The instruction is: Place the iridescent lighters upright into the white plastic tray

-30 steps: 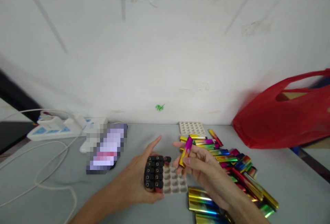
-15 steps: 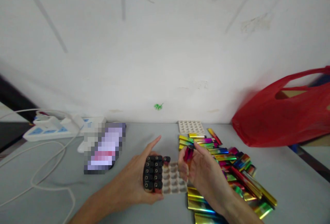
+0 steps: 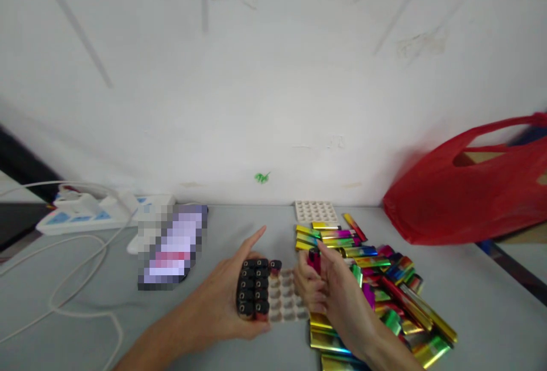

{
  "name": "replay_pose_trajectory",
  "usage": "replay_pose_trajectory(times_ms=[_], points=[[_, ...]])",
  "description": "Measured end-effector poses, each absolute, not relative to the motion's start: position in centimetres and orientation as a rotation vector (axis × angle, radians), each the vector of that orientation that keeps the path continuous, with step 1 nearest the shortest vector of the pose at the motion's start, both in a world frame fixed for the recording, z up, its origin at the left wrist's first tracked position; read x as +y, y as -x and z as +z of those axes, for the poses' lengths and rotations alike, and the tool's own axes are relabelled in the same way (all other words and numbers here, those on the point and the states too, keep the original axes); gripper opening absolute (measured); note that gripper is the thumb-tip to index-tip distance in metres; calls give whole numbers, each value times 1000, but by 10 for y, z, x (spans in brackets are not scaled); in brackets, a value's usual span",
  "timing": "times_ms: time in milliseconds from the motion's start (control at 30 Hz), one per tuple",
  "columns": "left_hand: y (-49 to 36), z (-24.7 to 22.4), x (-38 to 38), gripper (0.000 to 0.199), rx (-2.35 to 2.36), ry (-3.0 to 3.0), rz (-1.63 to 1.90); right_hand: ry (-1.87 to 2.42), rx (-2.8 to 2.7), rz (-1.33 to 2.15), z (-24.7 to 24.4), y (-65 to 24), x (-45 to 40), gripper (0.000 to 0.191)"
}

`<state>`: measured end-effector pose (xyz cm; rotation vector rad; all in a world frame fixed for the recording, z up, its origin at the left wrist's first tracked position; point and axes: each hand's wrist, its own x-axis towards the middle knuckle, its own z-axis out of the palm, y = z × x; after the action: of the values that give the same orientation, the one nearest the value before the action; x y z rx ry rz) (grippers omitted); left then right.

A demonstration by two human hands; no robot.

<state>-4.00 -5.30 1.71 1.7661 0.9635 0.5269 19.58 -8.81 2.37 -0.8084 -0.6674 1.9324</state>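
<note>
My left hand (image 3: 222, 297) is wrapped round the left side of a pale tray (image 3: 287, 297) with rows of round hollows. Several black-topped lighters (image 3: 254, 286) stand upright in its two left columns, and one more (image 3: 275, 266) is at the top of the third column. Just right of the tray, my right hand (image 3: 322, 282) is closed on a magenta lighter (image 3: 315, 261) with a dark top. Beneath and beyond that hand lies a heap of shiny, many-coloured lighters (image 3: 410, 302), some of them hidden by it.
A second pale tray (image 3: 316, 211) lies by the wall. At the right stands a red bag (image 3: 461, 200). On the left are a pixelated phone (image 3: 173, 251), a white power strip (image 3: 85, 220) and loose white cables (image 3: 83, 309).
My right hand has turned slightly, so the magenta lighter now stands more upright, and its fingers are curled in more. My left hand and the tray have hardly moved.
</note>
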Motion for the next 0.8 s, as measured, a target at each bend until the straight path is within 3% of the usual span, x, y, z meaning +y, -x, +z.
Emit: replay_pose_trajectory(times_ms=[367,800], points=[[42,15,-53,140,982,-1755,522,766,-649,1855,24,-188,-94,55],[46,21,-54,137,946,-1721,467,680,-684,1970,28,-190,-93,62]])
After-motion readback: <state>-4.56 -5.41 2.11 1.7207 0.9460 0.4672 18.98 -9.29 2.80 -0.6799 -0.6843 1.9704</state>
